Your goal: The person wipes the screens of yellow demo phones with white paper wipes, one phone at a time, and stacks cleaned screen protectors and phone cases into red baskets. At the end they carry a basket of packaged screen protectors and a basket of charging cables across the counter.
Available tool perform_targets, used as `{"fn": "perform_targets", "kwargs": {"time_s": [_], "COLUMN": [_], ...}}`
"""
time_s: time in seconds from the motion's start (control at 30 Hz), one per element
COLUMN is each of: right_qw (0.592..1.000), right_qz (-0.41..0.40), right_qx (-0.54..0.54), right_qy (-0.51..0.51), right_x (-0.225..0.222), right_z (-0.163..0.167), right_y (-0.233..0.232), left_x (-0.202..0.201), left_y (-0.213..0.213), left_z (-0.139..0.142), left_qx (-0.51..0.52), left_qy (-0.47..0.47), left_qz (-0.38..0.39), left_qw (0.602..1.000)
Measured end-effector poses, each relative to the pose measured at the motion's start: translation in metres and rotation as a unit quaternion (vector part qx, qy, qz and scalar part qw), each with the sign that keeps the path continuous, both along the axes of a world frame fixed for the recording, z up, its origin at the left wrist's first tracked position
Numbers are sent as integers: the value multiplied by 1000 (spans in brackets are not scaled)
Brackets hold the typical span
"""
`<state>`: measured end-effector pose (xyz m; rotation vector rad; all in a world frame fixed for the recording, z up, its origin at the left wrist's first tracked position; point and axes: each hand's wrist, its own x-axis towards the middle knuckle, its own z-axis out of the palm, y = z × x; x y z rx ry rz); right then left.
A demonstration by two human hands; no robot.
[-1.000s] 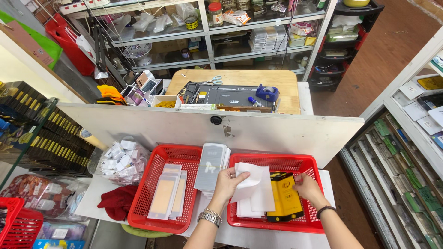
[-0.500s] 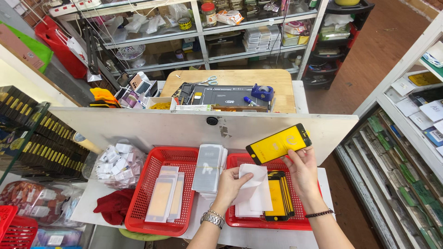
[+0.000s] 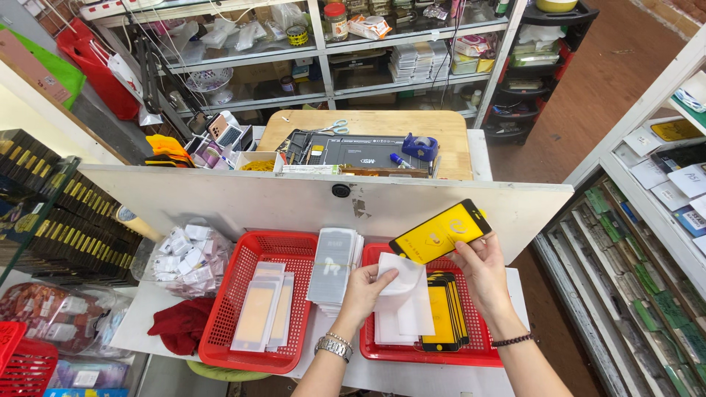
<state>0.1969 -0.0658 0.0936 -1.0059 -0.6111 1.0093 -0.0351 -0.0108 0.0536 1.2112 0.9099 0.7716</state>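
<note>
Shelving (image 3: 353, 51) crowded with boxes, bags and jars fills the far wall, and in front of it stands a wooden table (image 3: 368, 125) with a blue tape dispenser (image 3: 420, 146) on it. Nearer, a white board (image 3: 294, 202) runs across the counter. Below it sit two red baskets: the left basket (image 3: 220, 323) holds pale flat sleeves, the right basket (image 3: 471, 351) a stack of black-and-yellow screen protectors (image 3: 443, 316). A pile of grey packets (image 3: 334, 266) rests between the baskets. A clear bag of small white packets (image 3: 190, 254) lies at the left, with a red cloth (image 3: 180, 327) beside it. The right hand (image 3: 485, 273) pinches one yellow screen protector (image 3: 440, 231) by its lower edge, raised above the right basket. The left hand (image 3: 364, 290), with a metal watch on its wrist, grips a white paper sleeve (image 3: 403, 298) over that basket.
</note>
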Motion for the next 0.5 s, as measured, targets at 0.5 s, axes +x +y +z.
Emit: {"fn": "perform_targets", "kwargs": {"time_s": [0.5], "right_qw": [907], "right_qz": [205], "right_qx": [-84], "right_qy": [-359], "right_x": [-6], "right_z": [63], "right_y": [49], "left_x": [-4], "left_y": [7], "left_z": [21], "left_qx": [-101], "left_qy": [-30], "left_qz": [-95], "left_qw": [990]}}
